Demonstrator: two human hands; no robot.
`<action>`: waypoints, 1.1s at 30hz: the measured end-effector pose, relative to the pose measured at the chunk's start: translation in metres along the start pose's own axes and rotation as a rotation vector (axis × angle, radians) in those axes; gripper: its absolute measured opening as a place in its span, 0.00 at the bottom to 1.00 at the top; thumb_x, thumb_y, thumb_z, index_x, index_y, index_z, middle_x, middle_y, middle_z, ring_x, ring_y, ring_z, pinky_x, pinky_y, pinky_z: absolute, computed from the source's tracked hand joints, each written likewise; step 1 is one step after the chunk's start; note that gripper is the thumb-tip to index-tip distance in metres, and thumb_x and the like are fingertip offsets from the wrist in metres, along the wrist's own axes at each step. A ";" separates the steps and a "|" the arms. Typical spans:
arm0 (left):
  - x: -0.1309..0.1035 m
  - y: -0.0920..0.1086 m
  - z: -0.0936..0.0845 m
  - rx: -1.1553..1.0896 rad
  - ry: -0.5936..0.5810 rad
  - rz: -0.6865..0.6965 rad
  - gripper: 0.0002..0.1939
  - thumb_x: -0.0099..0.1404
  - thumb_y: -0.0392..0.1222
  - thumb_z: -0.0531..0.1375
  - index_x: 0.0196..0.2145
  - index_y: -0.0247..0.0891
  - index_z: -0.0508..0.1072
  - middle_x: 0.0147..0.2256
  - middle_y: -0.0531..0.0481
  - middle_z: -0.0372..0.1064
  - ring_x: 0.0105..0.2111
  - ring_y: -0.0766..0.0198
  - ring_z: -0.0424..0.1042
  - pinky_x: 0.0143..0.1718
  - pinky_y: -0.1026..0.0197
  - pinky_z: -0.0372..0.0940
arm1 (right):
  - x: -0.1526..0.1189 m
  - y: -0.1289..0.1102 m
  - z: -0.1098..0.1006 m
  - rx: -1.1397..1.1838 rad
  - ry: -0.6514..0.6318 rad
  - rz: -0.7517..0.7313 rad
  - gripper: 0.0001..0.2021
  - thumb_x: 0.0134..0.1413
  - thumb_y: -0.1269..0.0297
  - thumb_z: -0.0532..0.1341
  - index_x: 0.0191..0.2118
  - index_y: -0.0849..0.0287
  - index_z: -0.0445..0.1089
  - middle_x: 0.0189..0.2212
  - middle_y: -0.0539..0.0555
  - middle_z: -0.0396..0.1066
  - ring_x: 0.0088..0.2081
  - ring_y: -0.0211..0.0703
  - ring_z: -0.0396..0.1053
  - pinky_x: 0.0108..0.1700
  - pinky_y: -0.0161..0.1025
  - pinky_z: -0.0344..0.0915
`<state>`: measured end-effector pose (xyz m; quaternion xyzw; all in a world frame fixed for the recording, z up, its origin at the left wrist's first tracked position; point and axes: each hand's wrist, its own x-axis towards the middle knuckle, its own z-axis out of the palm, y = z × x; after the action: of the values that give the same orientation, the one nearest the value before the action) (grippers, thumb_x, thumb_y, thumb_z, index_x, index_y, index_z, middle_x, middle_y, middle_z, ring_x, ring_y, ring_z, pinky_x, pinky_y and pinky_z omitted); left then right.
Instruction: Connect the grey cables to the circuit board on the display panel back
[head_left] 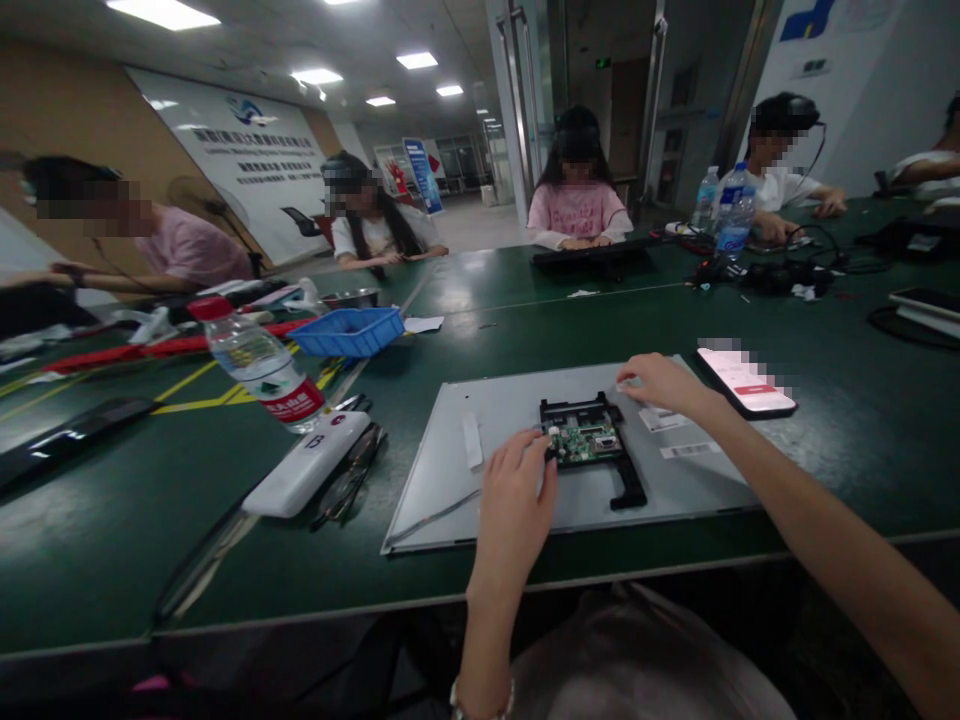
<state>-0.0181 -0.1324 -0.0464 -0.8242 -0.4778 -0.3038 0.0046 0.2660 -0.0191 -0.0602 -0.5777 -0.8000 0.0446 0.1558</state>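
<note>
A green circuit board [589,442] sits in a black plastic frame [628,478] on a grey flat panel [442,440]. My left hand [519,490] is at the left edge of the board, its fingers curled against it around a small pale part. Just beyond the frame's upper right corner is my right hand [660,385], thumb and fingertips pinched together; whatever is between them is too small to make out. A white strip [472,440] and a thin cable [442,512] lie on the panel's left part. Paper labels [690,450] show on its right.
A lit phone [746,380] lies right of the panel. To the left are a white power bank [307,465], glasses [351,475], a water bottle [259,365] and a blue tray [349,332]. Several people sit around the green table [480,300]; bottles and black cables are at back right.
</note>
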 end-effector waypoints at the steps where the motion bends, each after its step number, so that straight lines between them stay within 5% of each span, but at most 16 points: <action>1: 0.001 0.010 0.004 -0.011 -0.026 0.017 0.14 0.67 0.35 0.53 0.50 0.39 0.66 0.52 0.44 0.66 0.54 0.55 0.64 0.55 0.48 0.60 | 0.000 0.001 0.001 0.000 0.001 -0.006 0.11 0.52 0.65 0.60 0.40 0.58 0.76 0.39 0.58 0.75 0.42 0.47 0.72 0.45 0.41 0.65; 7: 0.002 0.042 0.026 0.043 -0.142 0.059 0.21 0.67 0.39 0.53 0.57 0.37 0.60 0.59 0.41 0.59 0.61 0.53 0.55 0.60 0.45 0.55 | 0.002 0.004 0.003 -0.013 0.006 -0.058 0.09 0.54 0.65 0.60 0.39 0.59 0.76 0.38 0.58 0.75 0.41 0.47 0.72 0.45 0.41 0.66; 20: -0.004 0.040 0.032 0.133 -0.179 0.052 0.22 0.68 0.41 0.51 0.59 0.37 0.58 0.59 0.42 0.58 0.63 0.52 0.51 0.61 0.44 0.52 | 0.000 -0.004 -0.002 -0.142 -0.004 -0.045 0.10 0.55 0.60 0.60 0.38 0.58 0.76 0.39 0.59 0.75 0.41 0.51 0.72 0.41 0.43 0.66; 27: -0.004 0.040 0.032 0.131 -0.178 0.060 0.22 0.69 0.41 0.50 0.59 0.37 0.58 0.59 0.42 0.58 0.63 0.52 0.50 0.60 0.44 0.53 | 0.000 -0.017 -0.003 -0.242 0.008 -0.029 0.10 0.59 0.69 0.56 0.33 0.59 0.76 0.34 0.61 0.76 0.37 0.51 0.73 0.39 0.43 0.65; 33: -0.003 0.040 0.033 0.135 -0.169 0.061 0.22 0.68 0.41 0.51 0.59 0.36 0.58 0.59 0.41 0.59 0.63 0.52 0.51 0.60 0.43 0.53 | 0.006 -0.029 -0.004 -0.123 0.076 -0.063 0.11 0.61 0.64 0.55 0.40 0.57 0.76 0.39 0.58 0.76 0.41 0.49 0.72 0.41 0.42 0.65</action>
<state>0.0288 -0.1470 -0.0638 -0.8589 -0.4705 -0.2002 0.0289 0.2386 -0.0232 -0.0475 -0.5621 -0.8124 -0.0313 0.1518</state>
